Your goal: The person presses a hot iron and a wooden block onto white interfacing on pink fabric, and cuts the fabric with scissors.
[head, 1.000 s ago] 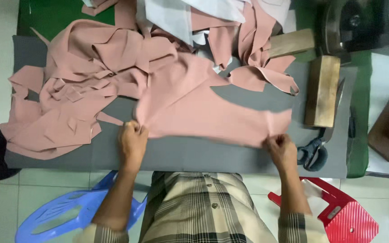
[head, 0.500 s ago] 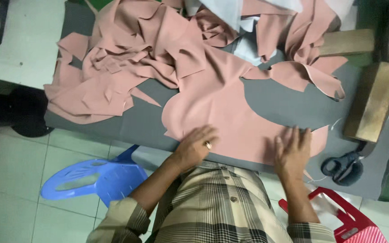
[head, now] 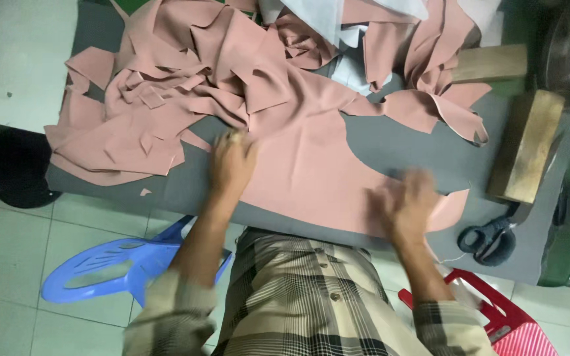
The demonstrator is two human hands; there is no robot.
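Observation:
A large cut piece of pink fabric [head: 311,165] lies flat on the grey table top [head: 397,138]. My left hand [head: 231,161] rests palm down on its left edge, fingers spread, next to the heap of pink offcuts [head: 153,99]. My right hand [head: 407,204] presses flat on the piece's lower right part near the table's front edge; it is blurred by motion. Neither hand holds anything.
Black scissors [head: 493,238] lie at the table's front right. Two wooden blocks [head: 529,145] [head: 489,62] sit at the right. White fabric [head: 328,16] lies at the back. A blue plastic stool [head: 110,270] and a red stool [head: 503,323] stand on the tiled floor.
My left hand has slid up and to the left over the fabric, toward the offcut heap. My right hand has stayed near the front edge, sweeping across the piece. The camera view shifted.

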